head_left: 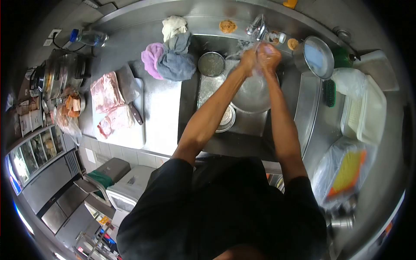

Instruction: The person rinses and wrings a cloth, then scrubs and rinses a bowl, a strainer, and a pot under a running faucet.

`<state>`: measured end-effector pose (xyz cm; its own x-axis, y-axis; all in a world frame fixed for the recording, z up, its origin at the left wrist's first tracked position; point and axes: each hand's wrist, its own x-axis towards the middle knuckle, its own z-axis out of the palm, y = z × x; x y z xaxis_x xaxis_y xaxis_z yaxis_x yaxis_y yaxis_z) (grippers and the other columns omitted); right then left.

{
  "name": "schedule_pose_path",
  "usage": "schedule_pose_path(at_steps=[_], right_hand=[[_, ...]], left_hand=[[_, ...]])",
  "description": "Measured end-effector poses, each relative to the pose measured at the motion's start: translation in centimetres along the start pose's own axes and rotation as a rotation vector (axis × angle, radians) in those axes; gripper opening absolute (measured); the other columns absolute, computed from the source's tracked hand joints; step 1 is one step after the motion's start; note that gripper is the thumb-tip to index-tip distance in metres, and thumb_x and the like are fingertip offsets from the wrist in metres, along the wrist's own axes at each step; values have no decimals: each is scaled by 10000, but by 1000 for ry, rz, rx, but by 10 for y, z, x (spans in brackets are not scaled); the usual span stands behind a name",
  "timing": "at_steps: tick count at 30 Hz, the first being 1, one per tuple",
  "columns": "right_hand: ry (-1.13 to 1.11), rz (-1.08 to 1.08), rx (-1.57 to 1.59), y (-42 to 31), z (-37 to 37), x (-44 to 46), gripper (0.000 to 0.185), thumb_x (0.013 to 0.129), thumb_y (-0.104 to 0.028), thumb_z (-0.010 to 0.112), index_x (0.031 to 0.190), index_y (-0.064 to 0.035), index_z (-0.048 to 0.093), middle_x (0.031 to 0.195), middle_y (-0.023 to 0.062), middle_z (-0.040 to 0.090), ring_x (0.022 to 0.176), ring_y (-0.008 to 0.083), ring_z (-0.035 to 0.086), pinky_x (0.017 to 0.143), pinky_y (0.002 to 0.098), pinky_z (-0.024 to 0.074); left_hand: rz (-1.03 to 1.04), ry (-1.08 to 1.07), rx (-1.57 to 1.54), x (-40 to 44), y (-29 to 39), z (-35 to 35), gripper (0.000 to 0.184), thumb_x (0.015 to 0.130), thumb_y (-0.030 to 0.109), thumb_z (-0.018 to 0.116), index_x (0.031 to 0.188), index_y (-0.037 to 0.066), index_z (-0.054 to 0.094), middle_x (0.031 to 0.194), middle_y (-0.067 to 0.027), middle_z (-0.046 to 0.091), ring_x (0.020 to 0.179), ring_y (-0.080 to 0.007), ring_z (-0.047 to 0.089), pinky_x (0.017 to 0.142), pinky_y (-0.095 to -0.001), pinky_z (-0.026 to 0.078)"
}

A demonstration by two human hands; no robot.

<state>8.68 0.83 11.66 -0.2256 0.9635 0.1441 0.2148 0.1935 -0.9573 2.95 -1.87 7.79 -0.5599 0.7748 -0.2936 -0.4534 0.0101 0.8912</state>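
Under the running faucet point(259, 27), my left hand point(248, 61) and my right hand point(269, 57) are pressed together over the sink. Water splashes around them. The right fingers look curled in. The left fingers are hidden behind the right hand and smeared by motion. Whether a pinkish blur between the hands is skin or a held item, I cannot tell. Just below them in the sink lies a large round metal pan point(252, 96). A small round container point(211, 64) of liquid and a metal bowl point(227, 119) stand to its left.
Left of the sink, slabs of raw meat point(104, 93) lie on a white cutting board point(138, 138) beside a cleaver point(128, 86). Purple and grey cloths point(173, 63) sit by the sink's edge. On the right are a metal pot point(318, 57), a green brush point(329, 93) and white trays point(373, 113).
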Motion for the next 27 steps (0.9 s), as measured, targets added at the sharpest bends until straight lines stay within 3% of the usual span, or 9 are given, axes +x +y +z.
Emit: schedule_pose_path(at_steps=[1,7,9,11,13,19,22,24,27], right_hand=[[6,-5,0,3,1,1,109,745,-105,674,679,-25,641,637,38,619,571,100,546,493,271,426],[-64,-475,66,8,0,-15,184,728,-172,667,650,-17,608,566,145,528,555,224,590,552,348,447],[-9,-382,-152,15,-13,22,244,759,-207,662,635,-12,582,557,150,496,523,245,528,533,355,422],[48,-288,-367,22,-39,45,305,790,-241,656,620,-8,557,548,156,463,492,266,467,513,362,398],[73,-305,-459,31,-62,64,424,836,-320,629,588,-1,500,527,153,400,485,259,334,477,370,337],[-363,-217,-492,15,-91,51,351,768,-331,722,674,-24,580,537,78,497,550,118,384,512,318,358],[-502,-48,3,28,-88,45,281,765,-314,726,811,-45,659,668,31,609,634,108,512,604,255,420],[-1143,121,-446,28,-93,35,289,813,-240,679,995,-20,639,914,20,649,836,101,592,757,238,450],[-723,301,72,66,-109,37,289,822,-237,655,1015,-23,629,925,27,644,807,123,599,751,267,473]], left_hand=[[-260,-36,36,7,-9,-3,199,899,273,477,852,115,588,788,-32,559,752,-154,548,680,-271,476],[-102,-384,93,71,-111,-68,239,915,298,474,888,87,585,821,-37,584,773,-144,563,656,-248,489],[-220,-261,-294,-18,4,-17,297,908,340,503,969,64,595,895,-56,614,815,-142,571,727,-272,492],[-484,-416,24,-15,20,-39,355,886,340,557,1084,48,593,1008,-80,625,876,-157,582,804,-295,475],[57,-590,952,-36,69,-62,402,863,335,608,1128,34,594,1021,-94,632,923,-170,585,843,-311,455],[-56,-350,452,-26,87,-107,296,847,293,635,972,25,651,846,-20,648,728,-78,554,669,-250,452],[13,-218,349,-22,91,-87,268,855,275,626,909,13,649,745,8,623,640,-61,514,618,-217,418],[84,-114,353,-12,95,-83,295,870,278,599,931,-7,640,777,-15,628,667,-77,531,645,-224,428],[43,-125,192,-12,112,-78,359,884,313,572,994,-25,620,838,-48,636,716,-90,546,701,-232,439]])
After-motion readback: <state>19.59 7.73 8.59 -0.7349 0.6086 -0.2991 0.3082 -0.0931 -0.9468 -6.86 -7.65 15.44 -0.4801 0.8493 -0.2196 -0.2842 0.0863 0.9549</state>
